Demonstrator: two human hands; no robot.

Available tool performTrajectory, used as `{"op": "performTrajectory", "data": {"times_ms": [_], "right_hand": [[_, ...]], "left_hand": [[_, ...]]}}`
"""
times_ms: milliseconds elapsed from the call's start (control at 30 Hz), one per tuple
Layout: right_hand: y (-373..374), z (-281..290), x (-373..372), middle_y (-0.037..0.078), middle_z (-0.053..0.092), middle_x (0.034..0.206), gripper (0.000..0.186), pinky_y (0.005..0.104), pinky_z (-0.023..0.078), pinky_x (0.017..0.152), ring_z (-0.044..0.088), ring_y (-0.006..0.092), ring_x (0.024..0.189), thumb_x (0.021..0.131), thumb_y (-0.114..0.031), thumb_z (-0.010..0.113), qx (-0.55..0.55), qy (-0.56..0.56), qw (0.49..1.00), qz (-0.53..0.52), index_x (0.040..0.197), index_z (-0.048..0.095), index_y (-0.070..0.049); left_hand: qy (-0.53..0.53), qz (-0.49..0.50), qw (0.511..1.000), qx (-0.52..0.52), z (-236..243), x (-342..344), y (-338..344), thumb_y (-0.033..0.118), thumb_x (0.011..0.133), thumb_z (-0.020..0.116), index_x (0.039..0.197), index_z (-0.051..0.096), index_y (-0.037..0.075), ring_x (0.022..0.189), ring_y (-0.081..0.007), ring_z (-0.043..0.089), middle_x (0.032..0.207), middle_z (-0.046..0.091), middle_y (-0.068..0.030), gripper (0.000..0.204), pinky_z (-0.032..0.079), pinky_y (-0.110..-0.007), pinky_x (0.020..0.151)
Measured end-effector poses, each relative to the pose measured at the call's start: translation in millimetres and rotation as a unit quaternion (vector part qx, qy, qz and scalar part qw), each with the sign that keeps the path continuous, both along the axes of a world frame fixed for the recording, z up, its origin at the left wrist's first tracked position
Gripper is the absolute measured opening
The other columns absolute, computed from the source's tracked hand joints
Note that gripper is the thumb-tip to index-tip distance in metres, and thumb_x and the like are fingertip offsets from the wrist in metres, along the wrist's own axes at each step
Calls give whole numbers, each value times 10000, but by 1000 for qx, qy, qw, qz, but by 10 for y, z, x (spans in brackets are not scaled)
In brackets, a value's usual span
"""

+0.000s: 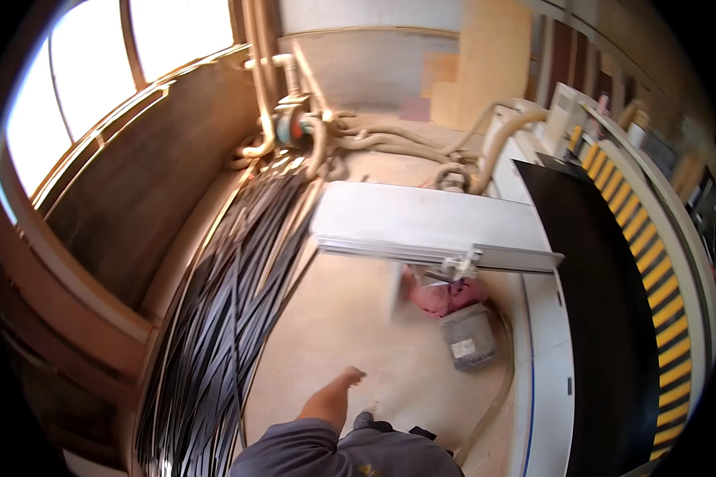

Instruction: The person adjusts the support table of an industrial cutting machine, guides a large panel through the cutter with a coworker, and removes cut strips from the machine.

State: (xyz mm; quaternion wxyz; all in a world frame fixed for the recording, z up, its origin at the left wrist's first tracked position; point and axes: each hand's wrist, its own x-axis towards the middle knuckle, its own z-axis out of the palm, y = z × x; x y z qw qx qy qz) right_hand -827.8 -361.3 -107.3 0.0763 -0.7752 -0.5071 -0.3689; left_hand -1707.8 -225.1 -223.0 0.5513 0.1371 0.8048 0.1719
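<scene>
My left hand [353, 376] hangs in front of my body over the floor, a little blurred, with fingers loosely apart and nothing seen in it. My right hand is out of view. Ahead and to the right of my left hand stands a woodworking machine with a pale side table [422, 208] and a metal rail along its near edge. A long black panel [605, 318] lies on the machine's bed. Below the rail are a pink-red bag [437, 296] and a grey bin [468, 338] with a pale label.
A long heap of dark strips [223, 318] covers the floor at left. Hoses [390, 143] run from a dust extractor [290, 127] to the machine. A yellow-black striped guard [640, 238] edges the right side. Boards [493, 63] lean at the back wall.
</scene>
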Motion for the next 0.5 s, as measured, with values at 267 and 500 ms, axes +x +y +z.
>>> {"op": "performTrajectory", "data": {"times_ms": [267, 500], "right_hand": [[-685, -140, 1185, 169, 662, 1354, 651, 549, 513, 973, 631, 399, 1227, 1005, -490, 626, 9, 3, 963, -271, 1402, 589, 24], [-790, 418, 2075, 142, 682, 1313, 646, 517, 516, 985, 638, 369, 1207, 992, -508, 648, 164, 395, 888, -168, 1387, 610, 1]], "left_hand": [[-165, -262, 901, 302, 1007, 2829, 2758, 467, 1032, 563, 1341, 657, 57, 1070, -263, 668, 1179, 723, -124, 522, 546, -429, 895], [-141, -251, 909, 303, 1283, 4850, 4121, 734, 938, 596, 1304, 651, 22, 999, -230, 692, 1169, 717, -124, 803, 562, -391, 838]]}}
